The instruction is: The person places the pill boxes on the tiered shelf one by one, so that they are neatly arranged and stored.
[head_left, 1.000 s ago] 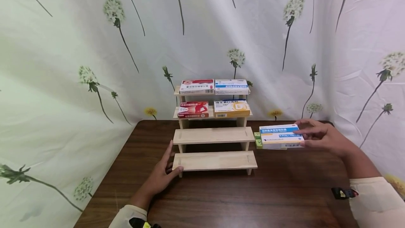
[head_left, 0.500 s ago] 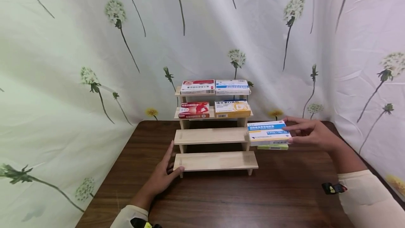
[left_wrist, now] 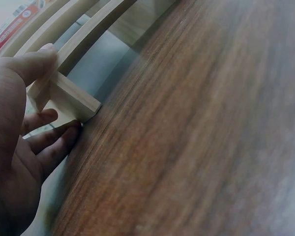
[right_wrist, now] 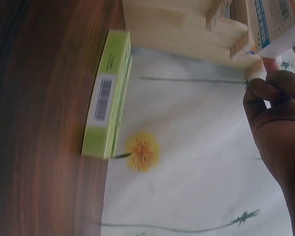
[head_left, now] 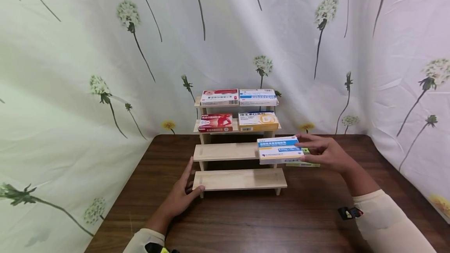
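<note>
A stepped wooden display rack (head_left: pixel 228 179) stands on the table. My left hand (head_left: pixel 178 194) holds its left end, the thumb on the bottom step and the fingers along the side; the left wrist view shows this thumb (left_wrist: pixel 37 64) at the step's corner. My right hand (head_left: pixel 325 153) pinches a white and blue medicine box (head_left: pixel 279 149) by its right end. That box overlaps the right part of the third step down, printed side up. Behind and below the right hand, a green medicine box (right_wrist: pixel 105 98) lies on the table beside the rack, partly hidden in the head view.
On the top step sit a white and red box (head_left: pixel 219 97) and another white and blue box (head_left: pixel 258 97). The step below bears a red box (head_left: pixel 215 123) and a white and yellow box (head_left: pixel 258 121). A flower-printed cloth (head_left: pixel 225 42) hangs behind the brown table (head_left: pixel 253 221).
My right hand has carried the white and blue box leftward, from over the green box to the third step, uncovering part of the green box. The left hand stays at the rack.
</note>
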A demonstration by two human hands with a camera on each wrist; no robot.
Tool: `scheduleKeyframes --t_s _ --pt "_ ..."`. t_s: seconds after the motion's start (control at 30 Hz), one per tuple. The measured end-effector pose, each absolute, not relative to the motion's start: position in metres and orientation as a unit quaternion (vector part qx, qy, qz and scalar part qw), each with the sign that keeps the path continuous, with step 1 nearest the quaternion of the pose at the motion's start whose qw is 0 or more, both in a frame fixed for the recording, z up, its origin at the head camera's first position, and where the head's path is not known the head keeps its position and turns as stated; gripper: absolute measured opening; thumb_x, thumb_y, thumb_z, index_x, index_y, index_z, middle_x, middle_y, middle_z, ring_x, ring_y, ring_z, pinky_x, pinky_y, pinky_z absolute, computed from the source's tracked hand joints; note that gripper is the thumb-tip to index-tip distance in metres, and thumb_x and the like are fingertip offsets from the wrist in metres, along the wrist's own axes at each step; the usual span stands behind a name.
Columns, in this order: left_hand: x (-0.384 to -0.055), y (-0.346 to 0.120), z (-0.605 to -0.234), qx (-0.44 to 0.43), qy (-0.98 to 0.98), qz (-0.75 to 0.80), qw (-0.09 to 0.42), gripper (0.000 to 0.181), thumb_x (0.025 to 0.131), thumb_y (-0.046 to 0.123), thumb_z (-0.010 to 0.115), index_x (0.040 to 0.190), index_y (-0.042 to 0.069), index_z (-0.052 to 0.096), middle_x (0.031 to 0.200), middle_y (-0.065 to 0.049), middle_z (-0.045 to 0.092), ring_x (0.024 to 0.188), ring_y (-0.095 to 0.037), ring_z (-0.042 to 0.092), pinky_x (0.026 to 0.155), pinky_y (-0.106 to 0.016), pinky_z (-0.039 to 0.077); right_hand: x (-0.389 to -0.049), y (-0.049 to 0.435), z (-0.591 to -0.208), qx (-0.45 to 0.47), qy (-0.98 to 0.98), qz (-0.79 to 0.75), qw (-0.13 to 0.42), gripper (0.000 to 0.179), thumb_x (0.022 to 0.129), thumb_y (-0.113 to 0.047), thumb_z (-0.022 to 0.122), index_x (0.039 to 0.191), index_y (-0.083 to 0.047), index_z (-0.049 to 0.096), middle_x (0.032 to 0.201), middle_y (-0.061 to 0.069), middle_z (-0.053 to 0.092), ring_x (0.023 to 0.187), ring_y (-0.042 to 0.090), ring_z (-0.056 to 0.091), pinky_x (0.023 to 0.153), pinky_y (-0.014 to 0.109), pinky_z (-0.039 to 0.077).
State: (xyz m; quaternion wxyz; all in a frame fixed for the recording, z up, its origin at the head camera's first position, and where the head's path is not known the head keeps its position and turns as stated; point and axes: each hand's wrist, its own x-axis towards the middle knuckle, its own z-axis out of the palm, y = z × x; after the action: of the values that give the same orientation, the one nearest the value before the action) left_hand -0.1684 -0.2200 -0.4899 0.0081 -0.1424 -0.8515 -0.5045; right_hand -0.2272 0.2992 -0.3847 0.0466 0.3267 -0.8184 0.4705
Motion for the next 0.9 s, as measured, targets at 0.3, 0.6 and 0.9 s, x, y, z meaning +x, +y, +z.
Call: scheduleKeyframes --t_s 0.3,0.6,0.9 --pt "-0.168 -0.219 -0.489 -0.146 -0.850 -0.506 0.005 0.100 0.107 0.025 0.074 0.178 0.027 0.004 0.164 -0.030 0.047 0.141 -0.049 0.062 0.105 -0.053 0.060 -0.231 0.275 -0.388 0.346 -0.798 0.492 0.038 0.041 0.094 0.005 0.081 0.135 0.004 0.075 0.160 0.036 0.051 0.093 0.006 0.069 0.064 0.023 0.054" --pt "-0.169 -0.220 -0.489 -0.147 -0.847 -0.511 0.002 0.101 0.107 0.024 0.074 0.177 0.036 0.003 0.164 -0.030 0.047 0.141 -0.048 0.062 0.103 -0.044 0.060 -0.227 0.248 -0.394 0.313 -0.785 0.535 0.009 0.044 0.097 0.000 0.080 0.139 0.004 0.071 0.166 0.033 0.046 0.058 0.009 0.061 0.047 0.028 0.049" --pt "-0.168 -0.220 -0.491 -0.139 -0.849 -0.510 0.001 0.101 0.106 0.026 0.075 0.177 0.039 0.004 0.164 -0.030 0.047 0.142 -0.049 0.061 0.105 -0.048 0.060 -0.223 0.224 -0.394 0.304 -0.773 0.556 -0.022 0.045 0.098 -0.004 0.081 0.142 0.001 0.071 0.169 0.026 0.046 0.078 0.025 0.076 0.049 0.027 0.053"
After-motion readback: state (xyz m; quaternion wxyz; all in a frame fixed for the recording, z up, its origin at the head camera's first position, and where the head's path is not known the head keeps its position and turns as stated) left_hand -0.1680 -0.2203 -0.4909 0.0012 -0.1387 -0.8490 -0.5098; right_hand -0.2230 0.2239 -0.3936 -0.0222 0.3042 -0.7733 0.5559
